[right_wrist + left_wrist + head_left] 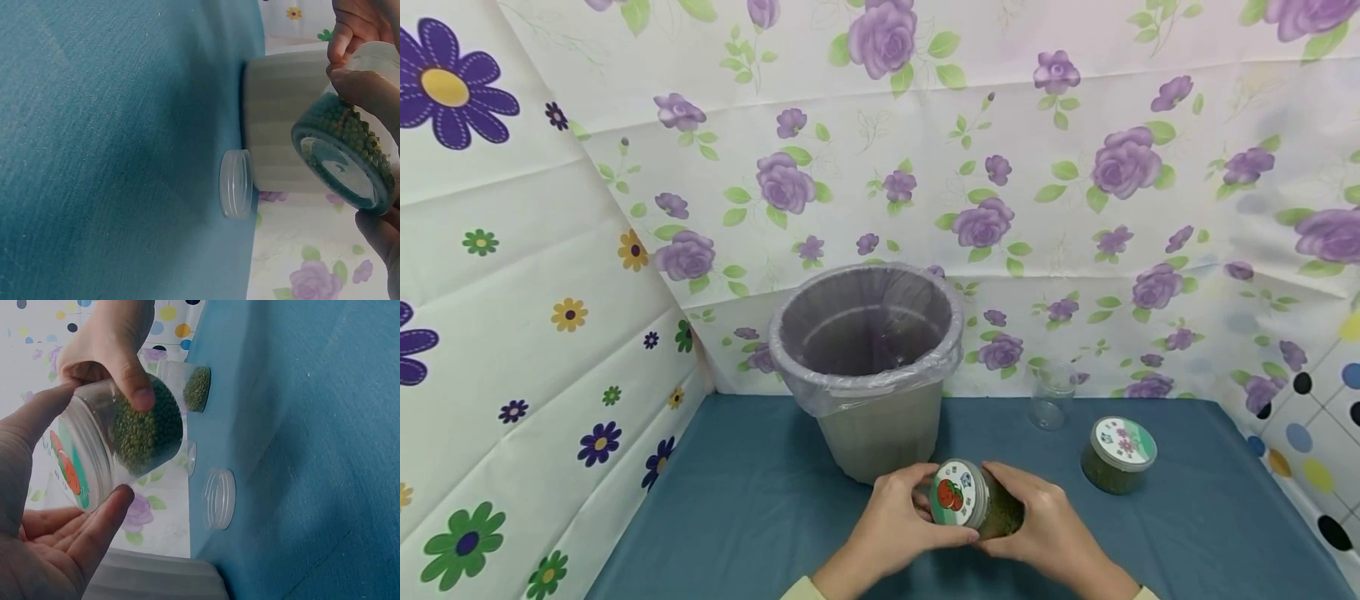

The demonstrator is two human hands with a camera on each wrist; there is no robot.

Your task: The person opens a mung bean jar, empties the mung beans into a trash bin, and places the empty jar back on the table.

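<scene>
A clear plastic jar of mung beans [1002,508] is tilted on its side between the two hands, above the table. Its lid [955,493], with a tomato-like picture on the label, faces left. The left hand [898,517] grips the lid's rim between thumb and fingers. Around the jar's body the right hand [1037,521] is curled, its thumb along the side in the left wrist view. Green beans gather toward the jar's base in the right wrist view. A loose clear lid [220,499] lies on the table below; the head view does not show it.
A grey bin [880,425] with a clear liner stands behind the hands. At the right is a second lidded jar of beans [1118,457] with a flower label. A clear container [1051,398] stands near the back wall. Patterned cloth [865,217] encloses the blue table [730,500].
</scene>
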